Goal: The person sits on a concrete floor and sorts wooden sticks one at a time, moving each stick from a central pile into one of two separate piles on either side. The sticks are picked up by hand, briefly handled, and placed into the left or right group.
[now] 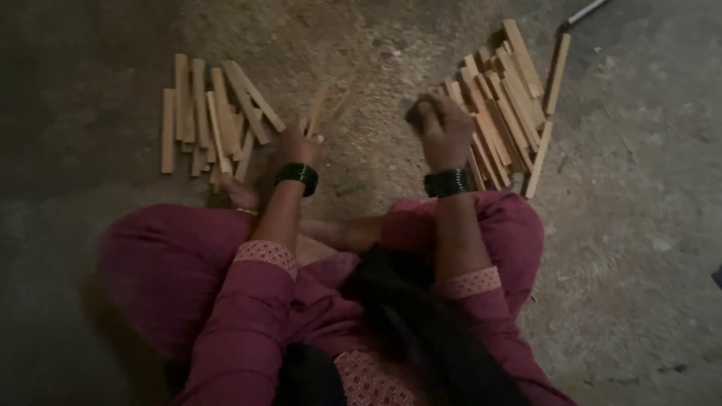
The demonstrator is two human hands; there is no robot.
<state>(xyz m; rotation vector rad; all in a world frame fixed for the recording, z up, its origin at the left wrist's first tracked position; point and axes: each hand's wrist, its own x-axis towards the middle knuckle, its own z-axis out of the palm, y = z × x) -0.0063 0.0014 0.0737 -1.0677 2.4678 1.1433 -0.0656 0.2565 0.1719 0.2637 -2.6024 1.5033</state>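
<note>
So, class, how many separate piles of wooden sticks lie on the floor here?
2. One pile lies by the left hand; the other pile lies beside the right hand. Sticks underneath may be hidden.

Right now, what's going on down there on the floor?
A person sits cross-legged on a rough concrete floor. The left hand holds a blurred thin wooden stick upright beside a loose pile of wooden sticks. The right hand is closed in a fist next to a second, tighter stack of sticks; whether it grips anything is unclear. Both wrists wear dark bangles.
</note>
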